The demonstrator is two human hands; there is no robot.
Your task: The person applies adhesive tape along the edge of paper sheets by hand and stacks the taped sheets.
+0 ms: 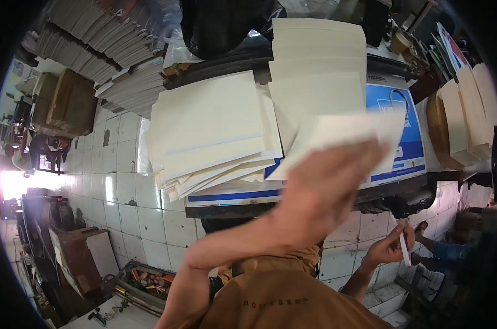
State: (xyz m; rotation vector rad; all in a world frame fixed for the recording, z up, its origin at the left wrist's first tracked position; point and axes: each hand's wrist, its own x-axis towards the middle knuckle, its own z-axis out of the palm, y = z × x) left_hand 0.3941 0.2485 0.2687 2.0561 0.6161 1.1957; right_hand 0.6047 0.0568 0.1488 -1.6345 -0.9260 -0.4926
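Note:
My left hand [333, 181], smeared by motion, reaches across the worktable over a cream paper piece [328, 131]. Its fingers are too blurred to show whether they grip the paper or only press on it. Off to the right and lower, my right hand [390, 247] is closed around a thin, flat white stick [405, 250], held away from the table. Left of the paper piece lies an uneven pile of cream folded papers [207, 118]. Behind it, a row of cream sheets [318, 60] overlaps in steps toward the far edge.
A blue and white printed sheet [394, 131] covers the tabletop, with scissors [399, 98] partly visible on it. More cream papers [459, 115] stand at the right. Tall paper stacks [103, 44] fill the far left. Another person's legs [443, 255] show at lower right.

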